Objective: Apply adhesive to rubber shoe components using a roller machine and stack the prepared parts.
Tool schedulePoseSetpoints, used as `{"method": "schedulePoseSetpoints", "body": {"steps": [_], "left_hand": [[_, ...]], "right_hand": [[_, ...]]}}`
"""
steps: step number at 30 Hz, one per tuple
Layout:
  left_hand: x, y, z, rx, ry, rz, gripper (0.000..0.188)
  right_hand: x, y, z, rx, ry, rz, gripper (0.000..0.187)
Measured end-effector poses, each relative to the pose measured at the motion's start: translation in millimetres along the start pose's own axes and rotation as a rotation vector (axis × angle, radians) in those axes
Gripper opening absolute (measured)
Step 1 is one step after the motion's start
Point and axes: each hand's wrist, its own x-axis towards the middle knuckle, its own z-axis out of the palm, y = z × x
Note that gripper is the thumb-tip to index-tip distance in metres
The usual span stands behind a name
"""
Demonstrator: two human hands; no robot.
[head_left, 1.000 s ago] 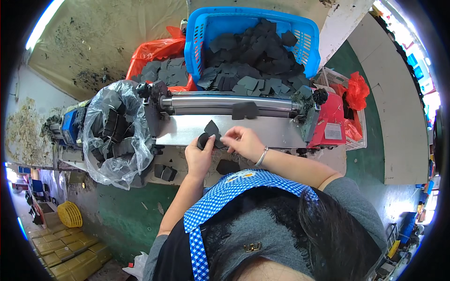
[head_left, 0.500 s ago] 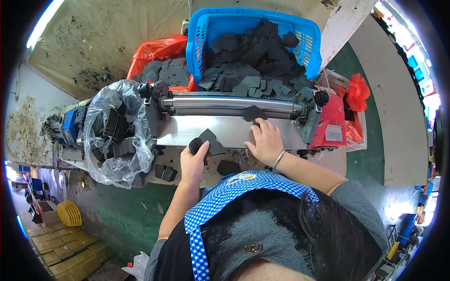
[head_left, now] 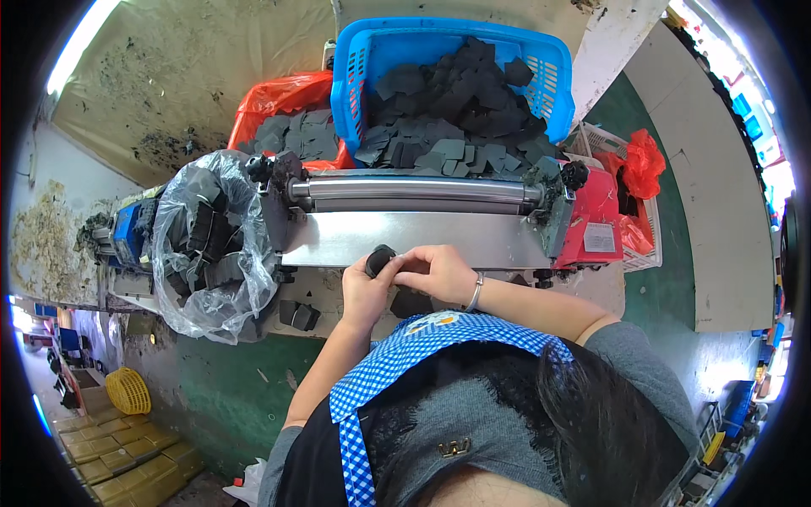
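In front of the machine's flat metal plate, my left hand grips a curled bundle of thin black foam-like pieces. My right hand meets it from the right, thumb and fingers pinched together against the left thumb; whatever is between them is hidden. Behind the plate lie the steel rollers, and no piece shows on the plate or at the rollers. Below my hands another black piece lies on the ledge, partly covered. A small black bundle rests farther left.
A blue basket heaped with black pieces stands behind the rollers, beside a red bag of similar pieces. At the left, a clear plastic bag holds black bundles. The machine's red housing closes off the right end.
The black piece at the rollers is gone from view. My right hand has come back from the plate to my left hand, and the flat piece sticking out of the left hand no longer shows.
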Motion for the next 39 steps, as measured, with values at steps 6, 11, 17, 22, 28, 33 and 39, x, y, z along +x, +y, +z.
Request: {"method": "schedulePoseSetpoints", "body": {"steps": [6, 11, 17, 22, 28, 33, 39], "left_hand": [[3, -2, -12, -0.282, 0.067, -0.131, 0.012], [0, 18, -11, -0.481, 0.024, -0.199, 0.011], [2, 6, -10, -0.409, 0.050, -0.228, 0.020], [4, 10, -6, -0.476, 0.064, -0.339, 0.017], [3, 15, 10, -0.406, 0.030, -0.190, 0.017], [-1, 12, 0, -0.401, -0.080, -0.106, 0.015], [9, 10, -14, -0.483, -0.058, -0.297, 0.015]], "right_hand": [[22, 22, -22, 0.603, 0.232, 0.505, 0.027], [22, 13, -27, 0.679, 0.340, 0.505, 0.038], [20, 34, -29, 0.561, 0.135, 0.581, 0.024], [34, 23, -32, 0.729, 0.518, 0.468, 0.023], [5, -9, 6, -0.395, 0.239, -0.554, 0.023], [5, 0, -2, -0.204, 0.231, -0.245, 0.028], [2, -4, 6, 0.021, 0.068, -0.156, 0.029]]}}
